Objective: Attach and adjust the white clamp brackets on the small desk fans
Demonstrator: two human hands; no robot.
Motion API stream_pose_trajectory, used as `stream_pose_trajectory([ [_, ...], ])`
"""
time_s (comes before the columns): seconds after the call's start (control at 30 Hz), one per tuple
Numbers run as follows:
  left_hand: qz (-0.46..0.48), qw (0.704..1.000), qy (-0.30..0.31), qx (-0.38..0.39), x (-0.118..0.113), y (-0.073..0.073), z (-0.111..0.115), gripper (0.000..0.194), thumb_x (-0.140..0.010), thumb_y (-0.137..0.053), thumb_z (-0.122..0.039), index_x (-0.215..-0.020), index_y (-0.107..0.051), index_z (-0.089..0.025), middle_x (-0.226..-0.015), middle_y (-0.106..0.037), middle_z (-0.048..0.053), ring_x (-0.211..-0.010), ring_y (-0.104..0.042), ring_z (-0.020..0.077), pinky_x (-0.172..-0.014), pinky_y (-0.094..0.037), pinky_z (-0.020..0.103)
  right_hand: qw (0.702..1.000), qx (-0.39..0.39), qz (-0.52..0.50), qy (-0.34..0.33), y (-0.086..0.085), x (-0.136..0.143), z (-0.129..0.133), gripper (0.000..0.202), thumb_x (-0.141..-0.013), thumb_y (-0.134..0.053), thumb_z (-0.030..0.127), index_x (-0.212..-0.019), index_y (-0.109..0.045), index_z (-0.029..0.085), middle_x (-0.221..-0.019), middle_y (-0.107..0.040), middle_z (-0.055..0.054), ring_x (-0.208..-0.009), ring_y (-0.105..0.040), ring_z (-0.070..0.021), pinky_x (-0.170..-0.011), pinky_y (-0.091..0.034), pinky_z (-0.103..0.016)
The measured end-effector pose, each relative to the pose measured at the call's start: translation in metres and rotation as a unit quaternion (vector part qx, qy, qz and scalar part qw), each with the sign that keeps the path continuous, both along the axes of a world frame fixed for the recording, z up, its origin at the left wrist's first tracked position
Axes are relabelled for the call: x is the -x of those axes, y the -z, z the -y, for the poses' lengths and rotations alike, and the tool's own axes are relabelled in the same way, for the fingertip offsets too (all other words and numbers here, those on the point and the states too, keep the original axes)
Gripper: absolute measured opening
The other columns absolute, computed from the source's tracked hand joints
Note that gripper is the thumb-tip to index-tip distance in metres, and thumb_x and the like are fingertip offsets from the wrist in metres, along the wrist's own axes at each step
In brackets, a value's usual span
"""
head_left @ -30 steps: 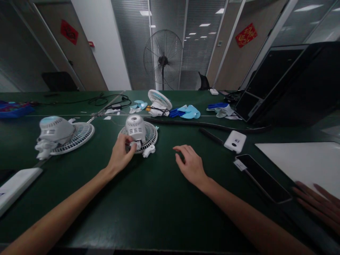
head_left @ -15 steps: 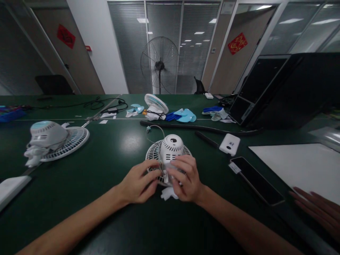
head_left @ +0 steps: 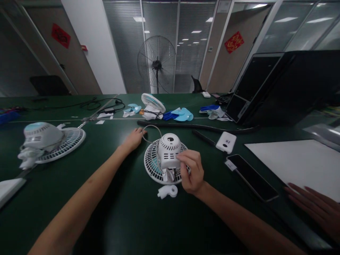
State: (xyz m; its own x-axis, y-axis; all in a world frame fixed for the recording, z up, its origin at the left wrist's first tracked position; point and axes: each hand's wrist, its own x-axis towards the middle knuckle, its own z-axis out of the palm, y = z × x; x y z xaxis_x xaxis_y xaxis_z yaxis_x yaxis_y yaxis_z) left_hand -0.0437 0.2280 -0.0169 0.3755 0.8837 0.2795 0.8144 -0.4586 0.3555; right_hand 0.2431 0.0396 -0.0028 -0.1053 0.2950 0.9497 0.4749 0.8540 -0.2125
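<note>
Head camera: at the left, near side, a white box (head_left: 9,189) sits on the green table (head_left: 124,212). Just past it lies a left fan (head_left: 44,136). Far back there is a tangled cord (head_left: 95,103).

The left hand (head_left: 135,139) is down on the table, its fingertips by the end of a thin wire (head_left: 151,125). I cannot tell if they pinch it. The wire loops up between that hand and the middle fan (head_left: 170,154). This fan lies with its cage down, and a small white piece (head_left: 168,191) is just on its near side. The right hand (head_left: 191,170) has bent fingers touching the fan's right side and hides some cage; I cannot tell if they grip.

Behind the fan, a long black tube (head_left: 198,126) lies across the way. To the right come a white pack (head_left: 226,142), a phone (head_left: 252,177), a white board (head_left: 294,163) and another person's hand (head_left: 315,209). A big black screen (head_left: 292,88) blocks the far right.
</note>
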Motion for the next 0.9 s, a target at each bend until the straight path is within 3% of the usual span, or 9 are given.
stream_pose_trajectory([
  [0.1,0.015,1.000,-0.009,0.003,0.011,-0.011,0.027,0.034,-0.095,-0.045,-0.010,-0.116,-0.071,-0.015,-0.111,-0.068,0.014,-0.103,-0.063,0.0273,-0.098,-0.050,0.042,1.000,0.014,-0.019,0.010,-0.002,-0.001,-0.003,0.048,-0.089,-0.050,0.003,-0.131,-0.059,0.022,-0.112,-0.065,-0.009,-0.103,-0.062,-0.0263,-0.088,-0.054,-0.049],
  [0.23,0.091,0.994,-0.040,-0.043,0.010,-0.029,0.103,0.044,-0.109,-0.026,-0.023,-0.145,-0.053,-0.018,-0.110,-0.067,0.011,-0.093,-0.063,0.0223,-0.085,-0.054,0.037,0.999,-0.022,0.033,-0.009,-0.002,-0.001,0.001,0.046,-0.089,-0.051,0.006,-0.131,-0.059,0.022,-0.111,-0.065,-0.007,-0.102,-0.062,-0.0240,-0.086,-0.055,-0.045],
  [0.3,0.206,0.972,0.015,-0.107,-0.003,-0.035,0.152,0.038,-0.109,-0.039,-0.025,-0.142,-0.057,-0.023,-0.116,-0.067,0.009,-0.105,-0.062,0.0228,-0.093,-0.051,0.038,0.992,-0.071,0.096,-0.031,-0.002,0.002,0.006,0.040,-0.088,-0.057,0.011,-0.127,-0.061,0.023,-0.110,-0.066,-0.006,-0.102,-0.062,-0.0220,-0.085,-0.055,-0.040],
  [0.37,0.248,0.953,0.085,-0.151,-0.022,-0.038,0.199,0.033,-0.106,-0.050,-0.023,-0.132,-0.069,-0.030,-0.123,-0.061,0.009,-0.111,-0.057,0.0229,-0.093,-0.050,0.037,0.980,-0.120,0.148,-0.050,-0.002,0.006,0.011,0.031,-0.088,-0.067,0.019,-0.118,-0.064,0.025,-0.109,-0.067,-0.003,-0.102,-0.062,-0.0201,-0.085,-0.055,-0.037],
  [0.47,0.313,0.918,0.203,-0.134,-0.055,-0.039,0.246,0.031,-0.104,-0.056,-0.027,-0.130,-0.072,-0.034,-0.095,-0.055,0.006,-0.089,-0.056,0.0195,-0.074,-0.052,0.031,0.971,-0.147,0.169,-0.086,-0.003,0.011,0.017,0.022,-0.088,-0.077,0.031,-0.105,-0.064,0.027,-0.111,-0.068,-0.003,-0.103,-0.063,-0.0194,-0.085,-0.056,-0.037],
  [0.57,0.377,0.897,0.228,-0.047,-0.076,-0.038,0.260,0.031,-0.103,-0.060,-0.027,-0.131,-0.072,-0.035,-0.090,-0.058,0.005,-0.083,-0.060,0.0184,-0.071,-0.053,0.030,0.971,-0.138,0.158,-0.118,-0.002,0.011,0.017,0.012,-0.096,-0.068,0.032,-0.103,-0.060,0.027,-0.109,-0.070,-0.004,-0.101,-0.066,-0.0190,-0.081,-0.058,-0.037],
  [0.73,0.374,0.918,0.131,-0.032,-0.079,-0.031,0.251,0.035,-0.102,-0.056,-0.018,-0.135,-0.065,-0.028,-0.103,-0.065,0.007,-0.090,-0.064,0.0205,-0.077,-0.056,0.033,0.990,-0.041,0.081,-0.106,-0.001,0.007,0.012,0.027,-0.100,-0.061,0.026,-0.126,-0.057,0.022,-0.103,-0.071,-0.007,-0.093,-0.068,-0.0208,-0.078,-0.059,-0.037],
  [0.83,0.206,0.956,0.181,-0.101,-0.078,-0.024,0.248,0.029,-0.098,-0.064,-0.024,-0.127,-0.062,-0.021,-0.106,-0.068,0.010,-0.091,-0.065,0.0241,-0.078,-0.058,0.038,0.995,0.058,-0.078,-0.030,0.001,0.005,0.005,0.026,-0.101,-0.054,0.024,-0.126,-0.057,0.024,-0.102,-0.066,-0.007,-0.093,-0.065,-0.0232,-0.080,-0.057,-0.041],
  [0.9,0.054,0.958,0.236,-0.156,-0.078,-0.020,0.249,0.028,-0.097,-0.066,-0.024,-0.124,-0.063,-0.018,-0.110,-0.070,0.013,-0.093,-0.067,0.0277,-0.079,-0.060,0.042,0.983,0.123,-0.134,0.005,0.004,0.004,0.000,0.022,-0.101,-0.051,0.025,-0.122,-0.059,0.023,-0.102,-0.063,-0.007,-0.092,-0.063,-0.0233,-0.079,-0.054,-0.041],
])
